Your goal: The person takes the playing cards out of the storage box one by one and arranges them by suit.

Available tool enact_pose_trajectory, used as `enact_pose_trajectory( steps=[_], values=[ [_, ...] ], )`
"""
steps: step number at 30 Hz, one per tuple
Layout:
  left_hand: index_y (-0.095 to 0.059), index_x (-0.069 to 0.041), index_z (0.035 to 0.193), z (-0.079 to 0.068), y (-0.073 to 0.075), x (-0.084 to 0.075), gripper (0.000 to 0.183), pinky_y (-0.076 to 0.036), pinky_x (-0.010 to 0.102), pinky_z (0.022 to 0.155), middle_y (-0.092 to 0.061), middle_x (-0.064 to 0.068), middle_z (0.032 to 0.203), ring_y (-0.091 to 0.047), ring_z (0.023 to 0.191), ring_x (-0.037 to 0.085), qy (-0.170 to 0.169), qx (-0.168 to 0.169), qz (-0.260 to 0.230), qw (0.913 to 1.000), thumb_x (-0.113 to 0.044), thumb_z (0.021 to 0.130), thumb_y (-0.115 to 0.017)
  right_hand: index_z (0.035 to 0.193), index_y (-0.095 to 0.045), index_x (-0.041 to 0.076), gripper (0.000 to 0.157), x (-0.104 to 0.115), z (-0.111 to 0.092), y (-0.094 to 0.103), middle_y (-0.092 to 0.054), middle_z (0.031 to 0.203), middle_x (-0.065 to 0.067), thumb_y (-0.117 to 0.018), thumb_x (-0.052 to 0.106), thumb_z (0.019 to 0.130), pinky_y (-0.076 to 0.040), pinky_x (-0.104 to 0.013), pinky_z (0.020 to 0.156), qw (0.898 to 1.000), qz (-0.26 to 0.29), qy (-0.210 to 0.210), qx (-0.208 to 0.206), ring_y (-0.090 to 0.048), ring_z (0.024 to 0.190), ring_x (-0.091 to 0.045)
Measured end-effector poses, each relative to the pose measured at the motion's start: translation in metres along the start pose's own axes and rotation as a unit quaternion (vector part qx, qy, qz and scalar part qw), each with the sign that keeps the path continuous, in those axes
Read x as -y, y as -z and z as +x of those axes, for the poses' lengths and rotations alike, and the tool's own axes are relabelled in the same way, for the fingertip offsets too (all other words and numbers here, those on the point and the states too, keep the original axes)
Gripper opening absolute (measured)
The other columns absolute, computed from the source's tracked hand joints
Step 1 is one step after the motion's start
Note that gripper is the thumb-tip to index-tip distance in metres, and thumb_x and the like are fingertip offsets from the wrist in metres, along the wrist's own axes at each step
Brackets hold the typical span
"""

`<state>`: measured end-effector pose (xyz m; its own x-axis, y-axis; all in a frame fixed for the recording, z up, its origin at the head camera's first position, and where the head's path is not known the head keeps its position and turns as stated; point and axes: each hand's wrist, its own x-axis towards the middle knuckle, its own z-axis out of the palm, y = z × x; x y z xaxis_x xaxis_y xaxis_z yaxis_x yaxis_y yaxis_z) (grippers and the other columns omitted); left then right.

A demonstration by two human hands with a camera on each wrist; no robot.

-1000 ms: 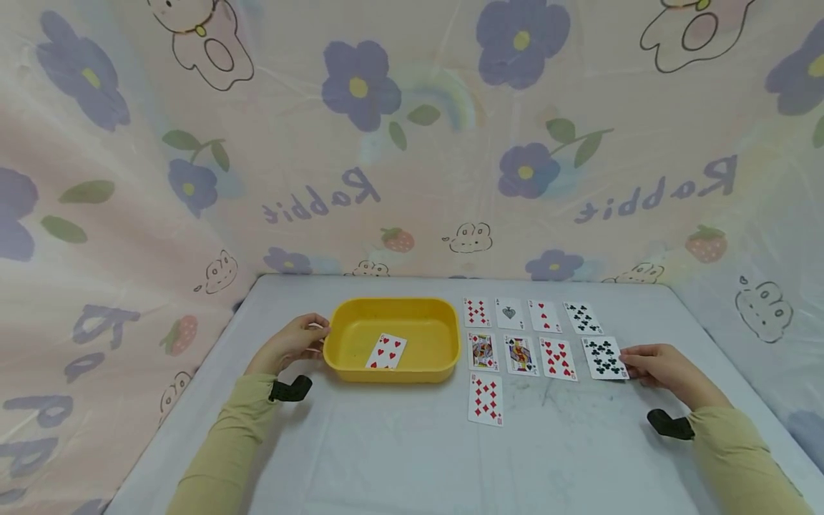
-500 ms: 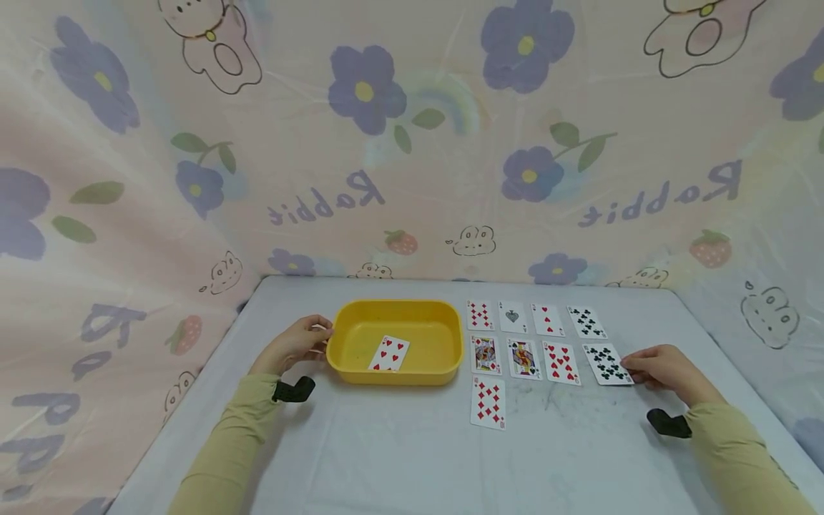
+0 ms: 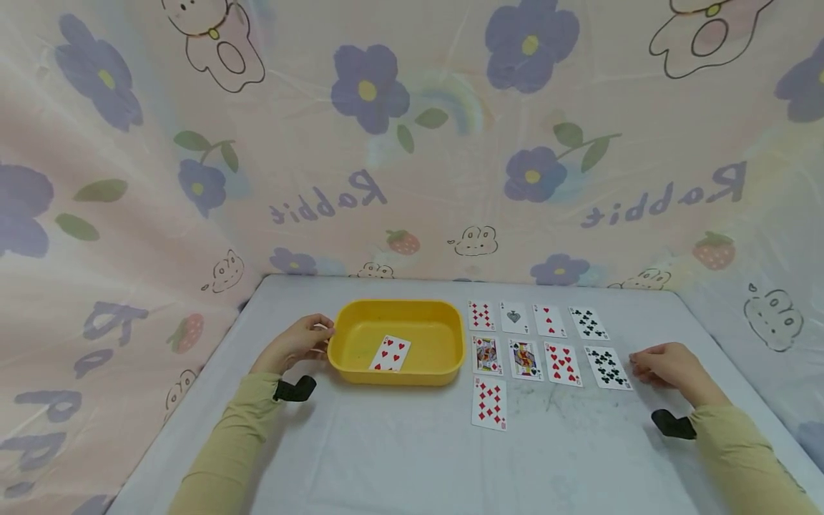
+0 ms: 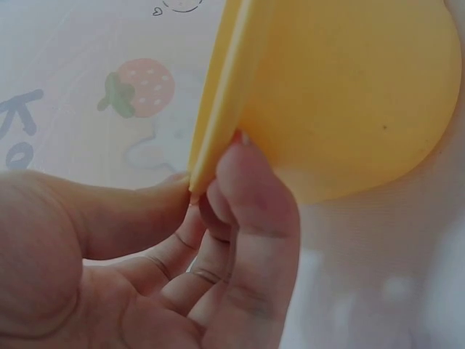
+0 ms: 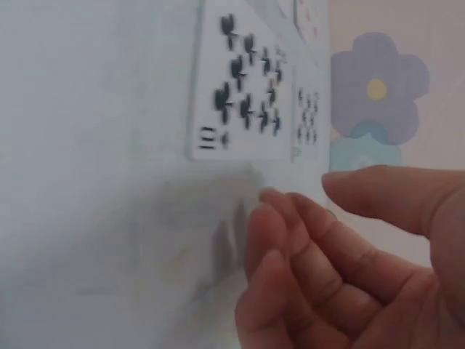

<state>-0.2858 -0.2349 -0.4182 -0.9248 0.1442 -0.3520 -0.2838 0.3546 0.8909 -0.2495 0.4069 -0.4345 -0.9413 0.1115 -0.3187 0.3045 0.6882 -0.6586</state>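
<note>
My left hand (image 3: 300, 341) pinches the left rim of a yellow plastic basin (image 3: 344, 372); the left wrist view shows the rim (image 4: 218, 109) between thumb and fingertips. A hearts playing card (image 3: 390, 352) lies face up inside the basin. To the right of the basin, my right hand (image 3: 669, 368) hovers just beside the ten of clubs (image 3: 608, 368), apart from it. In the right wrist view the thumb and fingers are parted with nothing between them, and the ten of clubs (image 5: 243, 94) lies flat on the table.
Several face-up cards lie in rows right of the basin, including the ace of spades (image 3: 513, 317), a clubs card (image 3: 589, 323), a hearts card (image 3: 563, 364) and the ten of diamonds (image 3: 489, 403). A white cloth covers the table (image 3: 386, 458). A patterned curtain (image 3: 412, 179) stands behind.
My right hand has set the ten of clubs down at the end of the second row, let go and drawn slightly right. The left hand stays on the basin's rim.
</note>
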Motion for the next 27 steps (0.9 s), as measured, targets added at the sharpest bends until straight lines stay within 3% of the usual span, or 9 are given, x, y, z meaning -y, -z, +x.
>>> enact_pose_trajectory(
  steps=[6,12,21,27],
  values=[
    [-0.043,0.003,0.121,-0.002,0.003,0.000,0.026,-0.055,0.030,0.066,-0.057,0.021,0.104,-0.060,0.080,0.024,-0.005,0.001,0.000,1.0000,-0.014,0.102,-0.048,0.124,-0.051,-0.017,0.052,0.035,0.005,0.001,-0.068,0.100,-0.017,-0.047,0.030,0.101,-0.056,-0.032,0.073,0.996,0.033,0.073,0.049,-0.065,0.087,-0.023],
    [-0.045,0.004,0.121,-0.002,0.004,-0.004,0.026,-0.055,0.031,0.069,-0.056,0.022,0.105,-0.060,0.086,0.027,-0.009,0.003,0.000,1.0000,-0.015,0.102,-0.047,0.131,-0.047,-0.012,0.055,0.107,0.009,-0.019,-0.062,0.115,-0.022,-0.052,0.033,0.100,-0.052,-0.039,0.087,0.979,0.064,0.158,0.111,-0.061,0.104,-0.035],
    [-0.046,0.003,0.119,-0.002,-0.001,-0.001,0.024,-0.055,0.032,0.069,-0.056,0.020,0.102,-0.060,0.082,0.025,-0.002,-0.001,0.000,1.0000,-0.014,0.102,-0.048,0.121,-0.058,-0.005,0.033,0.224,0.016,-0.092,-0.067,0.104,-0.017,-0.058,0.017,0.096,-0.053,-0.045,0.084,0.933,0.037,0.276,0.227,-0.064,0.093,-0.032],
    [-0.047,0.003,0.119,-0.002,-0.001,0.001,0.024,-0.056,0.033,0.069,-0.056,0.021,0.104,-0.060,0.082,0.025,0.002,-0.008,-0.005,1.0000,-0.014,0.102,-0.048,0.119,-0.062,-0.001,0.030,0.275,0.024,-0.149,-0.067,0.099,-0.020,-0.065,0.010,0.091,-0.055,-0.039,0.079,0.911,0.006,0.304,0.279,-0.064,0.093,-0.037]
  ],
)
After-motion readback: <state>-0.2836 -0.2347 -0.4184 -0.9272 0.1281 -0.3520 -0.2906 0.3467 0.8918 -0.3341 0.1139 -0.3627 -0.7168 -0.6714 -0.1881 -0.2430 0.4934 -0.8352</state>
